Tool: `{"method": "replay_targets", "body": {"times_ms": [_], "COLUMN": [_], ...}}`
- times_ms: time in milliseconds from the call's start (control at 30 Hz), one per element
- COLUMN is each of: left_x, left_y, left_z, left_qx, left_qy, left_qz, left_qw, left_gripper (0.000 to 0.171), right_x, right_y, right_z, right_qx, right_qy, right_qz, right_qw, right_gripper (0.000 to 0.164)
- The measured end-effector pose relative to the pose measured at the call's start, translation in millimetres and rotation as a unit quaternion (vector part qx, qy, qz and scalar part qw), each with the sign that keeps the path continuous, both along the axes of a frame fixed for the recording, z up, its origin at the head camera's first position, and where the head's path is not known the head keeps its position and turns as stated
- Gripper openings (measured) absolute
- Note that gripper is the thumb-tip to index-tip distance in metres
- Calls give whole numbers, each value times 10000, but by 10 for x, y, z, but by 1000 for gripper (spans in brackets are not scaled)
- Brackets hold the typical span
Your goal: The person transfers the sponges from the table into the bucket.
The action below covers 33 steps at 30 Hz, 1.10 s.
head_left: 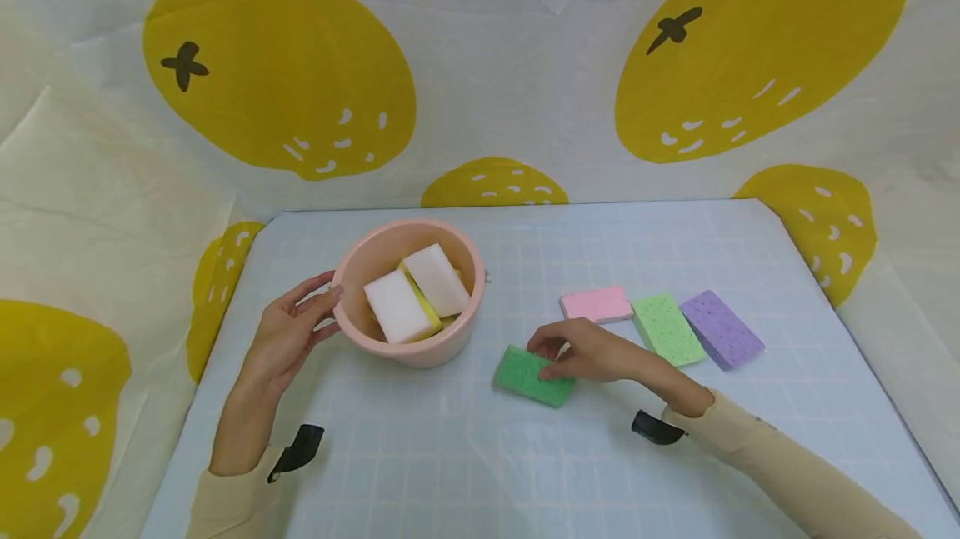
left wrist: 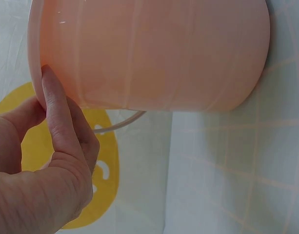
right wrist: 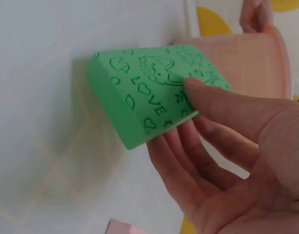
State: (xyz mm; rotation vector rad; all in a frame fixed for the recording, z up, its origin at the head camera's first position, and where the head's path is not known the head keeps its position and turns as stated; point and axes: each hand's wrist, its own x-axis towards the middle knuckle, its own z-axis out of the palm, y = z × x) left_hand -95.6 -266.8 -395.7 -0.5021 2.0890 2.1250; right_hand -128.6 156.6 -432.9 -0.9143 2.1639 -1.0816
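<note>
A pink bucket [head_left: 420,356] stands at the left of the table, with white-and-yellow sponges [head_left: 401,306] inside it. My left hand [head_left: 288,335] pinches the bucket's rim between thumb and fingers; in the left wrist view the fingertips sit right at the rim. My right hand [head_left: 588,349] holds a green sponge [head_left: 525,374] between its thumb and fingers, in front of the bucket and to its right. The right wrist view shows the green sponge [right wrist: 139,92] tilted, with embossed drawings and the word LOVE on its face.
To the right lie a pink sponge [head_left: 596,304], a light green sponge [head_left: 667,329] and a purple sponge [head_left: 722,329], side by side. A thin bucket handle [left wrist: 122,126] hangs beyond the bucket. A fruit-printed cloth [head_left: 517,64] rises behind the table [head_left: 420,472].
</note>
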Motion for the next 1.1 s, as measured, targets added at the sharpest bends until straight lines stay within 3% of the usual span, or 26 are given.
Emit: {"method": "replay_targets", "body": {"times_ms": [433,667,1100], "left_x": [-3,2,2], "left_y": [-1,0,-4], "left_z": [6,13,20], "left_qx": [-58,-47,-111], "left_qy": [-29,-58,-72], "left_qz": [-27,1,-23], "left_qw": [10000,10000,9999], "left_gripper": [83,83,83], "right_x": [-68,-91,-194], "right_y": [-7,-62,-169], "right_z": [244,448,724], "right_qx": [-326,-318,-856], "right_qy": [-194,-514,-744], "right_qz": [78,23,161], "right_qw": [9993,9982,9934], "right_gripper": [31,34,35]}}
